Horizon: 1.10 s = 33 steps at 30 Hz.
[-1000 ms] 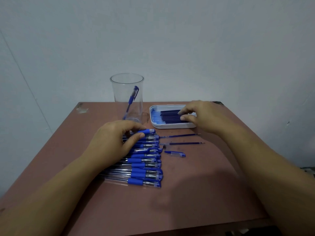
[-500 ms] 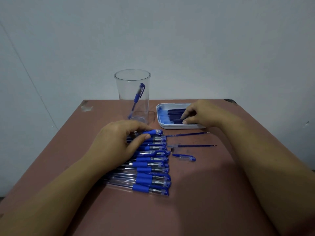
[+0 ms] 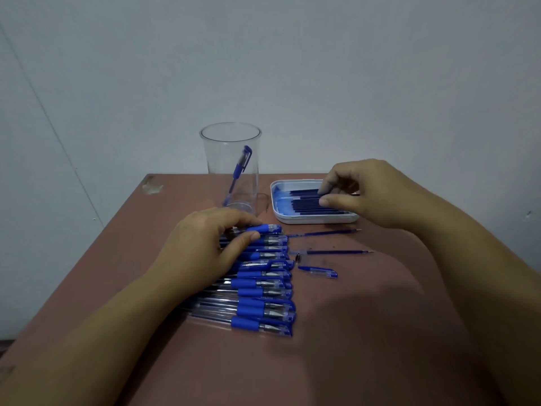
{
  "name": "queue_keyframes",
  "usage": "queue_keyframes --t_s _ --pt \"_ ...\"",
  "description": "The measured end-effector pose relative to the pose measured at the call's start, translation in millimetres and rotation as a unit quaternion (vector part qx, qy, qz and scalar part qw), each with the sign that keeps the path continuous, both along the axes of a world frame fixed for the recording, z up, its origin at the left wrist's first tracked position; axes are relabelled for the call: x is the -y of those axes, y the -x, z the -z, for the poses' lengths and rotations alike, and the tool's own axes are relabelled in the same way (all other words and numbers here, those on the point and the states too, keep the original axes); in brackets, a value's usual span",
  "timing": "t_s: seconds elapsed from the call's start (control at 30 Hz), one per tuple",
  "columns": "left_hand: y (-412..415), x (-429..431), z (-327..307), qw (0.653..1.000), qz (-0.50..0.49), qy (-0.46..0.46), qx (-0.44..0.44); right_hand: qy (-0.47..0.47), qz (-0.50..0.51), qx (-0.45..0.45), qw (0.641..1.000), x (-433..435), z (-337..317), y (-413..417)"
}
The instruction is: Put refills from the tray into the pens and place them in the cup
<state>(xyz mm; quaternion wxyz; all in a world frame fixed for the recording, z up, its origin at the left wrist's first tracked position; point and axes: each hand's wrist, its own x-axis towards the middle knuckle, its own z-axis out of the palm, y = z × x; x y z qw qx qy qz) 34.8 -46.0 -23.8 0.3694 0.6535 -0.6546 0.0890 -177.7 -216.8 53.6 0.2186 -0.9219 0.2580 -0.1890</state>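
Several blue-gripped clear pens (image 3: 263, 288) lie in a row on the brown table. My left hand (image 3: 205, 244) rests on the far end of the row, its thumb and fingers pinching the topmost pen (image 3: 265, 229). A white tray (image 3: 281, 218) at the back right holds several dark blue refills (image 3: 304, 205). My right hand (image 3: 360, 191) is over the tray, thumb and forefinger pinching a refill. A clear cup (image 3: 231, 168) stands behind the pens with one blue pen (image 3: 238, 171) leaning inside.
Two loose refills (image 3: 325, 232) (image 3: 339, 252) lie on the table in front of the tray. A pen cap (image 3: 319, 271) and a small tip piece (image 3: 298, 256) lie beside the pen row. The table edge runs along the left, a pale wall behind.
My right hand has lifted slightly within the tray, fingers closing on a refill. The camera has tilted, so everything sits lower in view. My left hand stays on the top pen.
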Motion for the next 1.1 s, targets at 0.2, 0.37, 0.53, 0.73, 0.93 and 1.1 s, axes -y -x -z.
queue_keyframes --t_s 0.2,0.37,0.53,0.73,0.93,1.1 --pt "0.1 -2.1 0.2 1.000 0.000 0.001 -0.004 0.047 -0.009 0.103 0.994 -32.5 26.7 18.8" --pt "0.6 -2.7 -0.5 1.000 -0.007 0.001 -0.007 0.035 -0.010 0.146 0.989 -27.6 55.3 13.9" --pt "0.9 -2.4 -1.6 1.000 -0.011 0.004 -0.002 0.029 -0.023 0.161 0.986 -28.9 56.4 11.4" --pt "0.8 -2.1 -1.3 1.000 -0.021 0.004 0.010 0.021 -0.024 0.167 0.985 -28.6 56.0 8.8" --pt "1.1 -2.9 -2.7 1.000 -0.020 0.002 0.016 -0.029 -0.041 0.137 0.989 -28.6 58.2 9.1" --pt "-0.6 -4.9 -3.7 1.000 0.011 -0.010 0.016 -0.017 -0.051 0.129 0.990 -27.7 58.5 8.3"
